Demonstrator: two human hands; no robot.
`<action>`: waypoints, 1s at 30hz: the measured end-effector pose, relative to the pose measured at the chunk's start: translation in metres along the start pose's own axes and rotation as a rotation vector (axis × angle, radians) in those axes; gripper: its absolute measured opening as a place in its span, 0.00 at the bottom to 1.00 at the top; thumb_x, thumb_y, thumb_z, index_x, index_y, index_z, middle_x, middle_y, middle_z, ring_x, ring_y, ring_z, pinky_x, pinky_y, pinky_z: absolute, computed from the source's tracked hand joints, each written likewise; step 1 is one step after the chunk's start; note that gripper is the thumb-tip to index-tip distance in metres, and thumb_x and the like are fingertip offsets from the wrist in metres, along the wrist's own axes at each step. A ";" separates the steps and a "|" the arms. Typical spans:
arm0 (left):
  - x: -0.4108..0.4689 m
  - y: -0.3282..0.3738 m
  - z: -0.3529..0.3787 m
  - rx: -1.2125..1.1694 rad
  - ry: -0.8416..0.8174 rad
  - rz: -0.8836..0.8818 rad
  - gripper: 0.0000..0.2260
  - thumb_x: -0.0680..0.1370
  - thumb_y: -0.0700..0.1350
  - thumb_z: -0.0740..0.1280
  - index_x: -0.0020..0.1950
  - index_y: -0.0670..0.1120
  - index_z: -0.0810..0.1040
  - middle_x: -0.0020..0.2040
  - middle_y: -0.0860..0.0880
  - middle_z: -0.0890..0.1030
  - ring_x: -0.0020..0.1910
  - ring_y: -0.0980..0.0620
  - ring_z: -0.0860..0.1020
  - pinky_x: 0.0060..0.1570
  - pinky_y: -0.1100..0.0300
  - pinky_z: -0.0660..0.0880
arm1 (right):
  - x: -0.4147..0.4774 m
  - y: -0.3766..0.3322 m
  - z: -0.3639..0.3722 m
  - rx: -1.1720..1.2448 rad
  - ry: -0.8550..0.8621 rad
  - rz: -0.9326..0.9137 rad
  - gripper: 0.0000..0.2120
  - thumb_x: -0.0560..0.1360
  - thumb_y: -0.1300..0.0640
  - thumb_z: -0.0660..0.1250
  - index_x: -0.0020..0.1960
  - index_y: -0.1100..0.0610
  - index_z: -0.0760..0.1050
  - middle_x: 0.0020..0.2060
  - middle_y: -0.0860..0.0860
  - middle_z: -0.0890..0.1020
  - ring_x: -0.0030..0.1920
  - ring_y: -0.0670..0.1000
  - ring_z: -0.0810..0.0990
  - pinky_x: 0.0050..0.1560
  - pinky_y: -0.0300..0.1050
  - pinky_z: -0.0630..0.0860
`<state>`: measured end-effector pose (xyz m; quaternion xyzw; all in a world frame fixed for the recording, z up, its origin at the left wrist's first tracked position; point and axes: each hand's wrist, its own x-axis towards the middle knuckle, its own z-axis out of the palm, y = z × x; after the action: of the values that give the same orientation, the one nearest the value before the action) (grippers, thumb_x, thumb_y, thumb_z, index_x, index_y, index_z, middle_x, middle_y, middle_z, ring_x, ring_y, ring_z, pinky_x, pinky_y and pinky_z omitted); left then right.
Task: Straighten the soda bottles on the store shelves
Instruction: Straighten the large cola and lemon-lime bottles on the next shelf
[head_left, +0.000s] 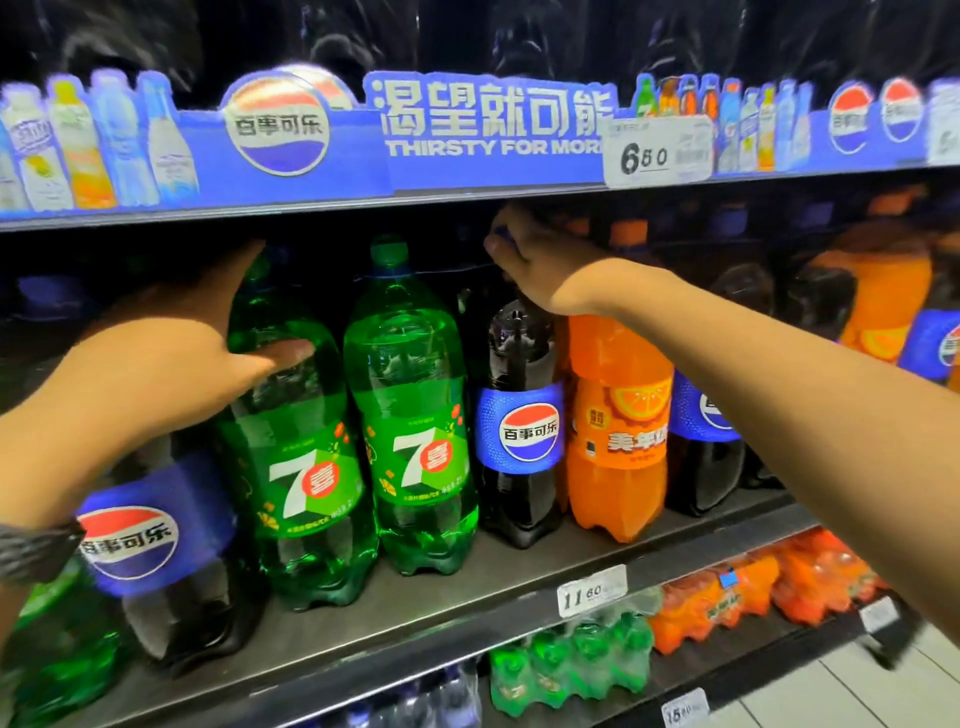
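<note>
My left hand (171, 358) reaches in over the dark middle shelf (467, 587), its fingers (244, 270) spread apart around the shoulder of a tall green plastic soda bottle with a white 7 on its label (296, 467); the thumb lies across the front of that bottle and the other fingertips go up beside its neck. A dark band sits on that wrist.

My right hand (540, 260) is up under the blue promotional strip (467, 135) of the shelf above, fingers curled tight around the blue cap of a dark cola bottle with a blue label and round red, white and blue emblem (519, 426). That bottle stands upright on the middle shelf, label facing me.

Between my two hands stands a second green soda bottle (415, 447), upright, just beside the first. Right of the cola bottle, touching it, is an orange soda bottle with an orange-slice label (618, 426), and past it another dark cola bottle (701, 447), partly hidden by my forearm. A blurred cola bottle (156, 545) sits at the far left front.

White price tags (592, 590) hang on the shelf edge.
</note>
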<state>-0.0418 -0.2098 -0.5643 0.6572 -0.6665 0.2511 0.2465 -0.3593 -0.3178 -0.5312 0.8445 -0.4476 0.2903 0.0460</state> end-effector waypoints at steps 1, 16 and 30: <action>0.001 -0.003 0.004 -0.001 0.034 0.023 0.44 0.63 0.80 0.54 0.74 0.67 0.45 0.72 0.45 0.69 0.64 0.36 0.73 0.59 0.40 0.73 | 0.000 0.000 -0.001 -0.001 -0.021 0.008 0.18 0.82 0.47 0.50 0.65 0.57 0.64 0.55 0.58 0.77 0.58 0.58 0.74 0.58 0.49 0.70; 0.032 0.000 0.068 0.160 0.335 0.004 0.27 0.73 0.73 0.52 0.62 0.56 0.67 0.59 0.44 0.72 0.57 0.38 0.71 0.58 0.43 0.72 | -0.040 0.056 -0.015 -0.393 0.282 -0.042 0.17 0.79 0.52 0.56 0.62 0.59 0.73 0.59 0.60 0.73 0.61 0.62 0.69 0.63 0.51 0.65; 0.020 0.026 0.047 0.092 0.316 0.032 0.21 0.73 0.67 0.54 0.51 0.51 0.67 0.63 0.38 0.67 0.63 0.36 0.68 0.63 0.40 0.68 | -0.044 0.052 -0.018 -0.230 0.262 -0.005 0.13 0.77 0.53 0.61 0.55 0.58 0.79 0.56 0.60 0.73 0.59 0.62 0.70 0.61 0.51 0.67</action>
<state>-0.0684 -0.2556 -0.5864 0.6093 -0.6177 0.3855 0.3140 -0.4271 -0.3112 -0.5493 0.7898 -0.4658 0.3447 0.2011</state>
